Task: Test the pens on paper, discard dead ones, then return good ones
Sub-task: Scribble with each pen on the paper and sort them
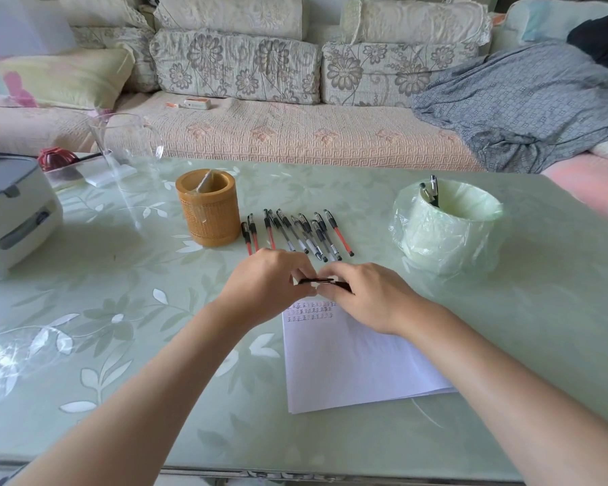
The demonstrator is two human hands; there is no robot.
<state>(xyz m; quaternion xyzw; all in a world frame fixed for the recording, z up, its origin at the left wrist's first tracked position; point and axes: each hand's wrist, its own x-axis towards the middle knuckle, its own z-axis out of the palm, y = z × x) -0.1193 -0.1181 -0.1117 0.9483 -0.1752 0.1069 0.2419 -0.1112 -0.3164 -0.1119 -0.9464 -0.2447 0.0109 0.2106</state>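
as left hand (271, 278) and right hand (362, 292) pinch its ends, the slim black pen (318, 281) sits level over the paper (348, 363).

Glass jug (122, 138), floral sofa (295, 135), grey blanket (523, 100)

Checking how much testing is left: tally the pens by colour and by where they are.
Red pens, in the row: 4
Dark pens, in the row: 6, roughly; they overlap
Held pen, dark: 1
Discarded pens, in the bin: 2
Total: 13, roughly
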